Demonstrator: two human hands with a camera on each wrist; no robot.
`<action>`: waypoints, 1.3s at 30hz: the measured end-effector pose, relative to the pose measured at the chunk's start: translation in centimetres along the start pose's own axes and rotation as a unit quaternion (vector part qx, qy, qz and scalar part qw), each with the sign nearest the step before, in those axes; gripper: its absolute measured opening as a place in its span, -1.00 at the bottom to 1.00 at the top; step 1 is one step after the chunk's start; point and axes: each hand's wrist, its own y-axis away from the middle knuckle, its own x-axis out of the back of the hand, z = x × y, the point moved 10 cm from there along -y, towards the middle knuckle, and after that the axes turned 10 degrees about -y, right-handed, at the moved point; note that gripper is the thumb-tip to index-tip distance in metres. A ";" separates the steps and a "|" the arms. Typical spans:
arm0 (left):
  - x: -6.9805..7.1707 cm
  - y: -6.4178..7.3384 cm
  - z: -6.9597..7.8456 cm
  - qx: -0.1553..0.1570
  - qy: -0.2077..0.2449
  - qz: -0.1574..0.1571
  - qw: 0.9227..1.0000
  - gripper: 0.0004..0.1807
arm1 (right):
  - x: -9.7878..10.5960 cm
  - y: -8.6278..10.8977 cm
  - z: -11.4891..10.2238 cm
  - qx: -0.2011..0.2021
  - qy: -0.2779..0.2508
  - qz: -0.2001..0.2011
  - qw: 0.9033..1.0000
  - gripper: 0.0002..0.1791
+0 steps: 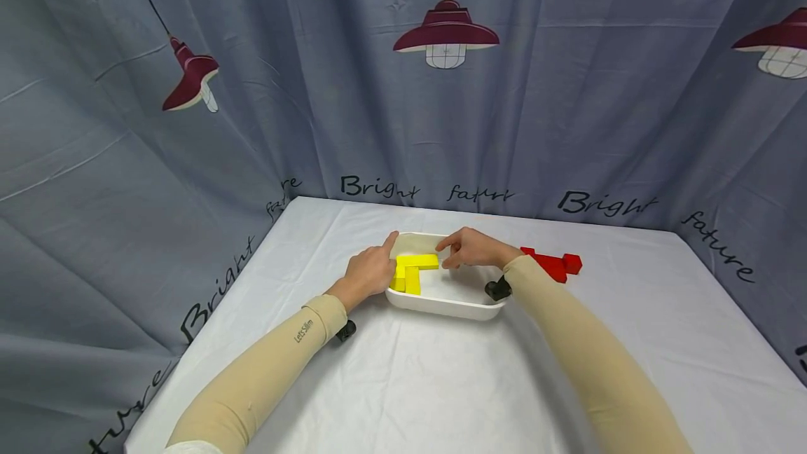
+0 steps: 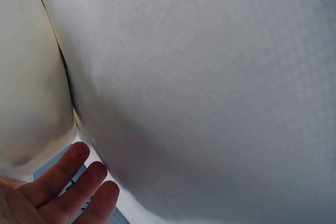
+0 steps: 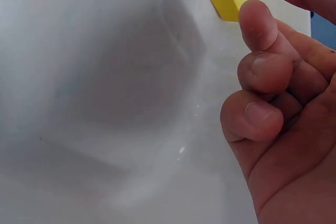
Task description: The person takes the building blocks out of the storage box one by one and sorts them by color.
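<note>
Bench [image 1: 441, 377] is carrying the lot, & the white tray [image 1: 450, 308] is sitting on it toward the far edge. Your L hand [image 1: 370, 272] is lying at the tray's L end, index pointing to the far-L corner, other fingers hanging loose & spread outside the wall, not visibly clamping anything; thumb's hidden. Your R hand [image 1: 474, 249] is hovering over the tray nr its far edge, thumb & index apart, other fingers curling loosely, holding nothing. Red pcs [image 1: 555, 267] are lying on the bench past the tray's R end, partly hidden. Yellow blocks [image 1: 412, 282] are sitting in the tray's L half: the long block [image 1: 419, 262] is running along the far side, its R end just beside your R fingertips; others are bunching nr the L wall. Technique, imo: you should be steadying that L end lightly, w/o tipping it, & bringing R thumb & index down either side of a block, not poking its end.
</note>
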 end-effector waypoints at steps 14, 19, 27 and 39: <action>0.0 0.0 0.3 -0.005 -0.002 0.002 1.000 -0.32 | -1.0 -0.5 0.6 -0.001 -0.004 0.002 1.000 -0.53; 0.0 0.1 0.3 -0.006 -0.004 0.003 1.000 -0.31 | -1.0 -0.6 1.0 -0.010 -0.005 0.020 1.000 -0.59; 0.0 -0.1 0.1 -0.007 -0.003 0.008 1.000 -0.31 | -1.0 -1.0 1.2 -0.016 0.029 0.040 0.999 -0.66; 0.0 -0.1 0.2 -0.006 0.003 0.003 1.000 -0.30 | -1.3 -1.1 1.0 -0.005 0.031 0.045 0.999 -0.70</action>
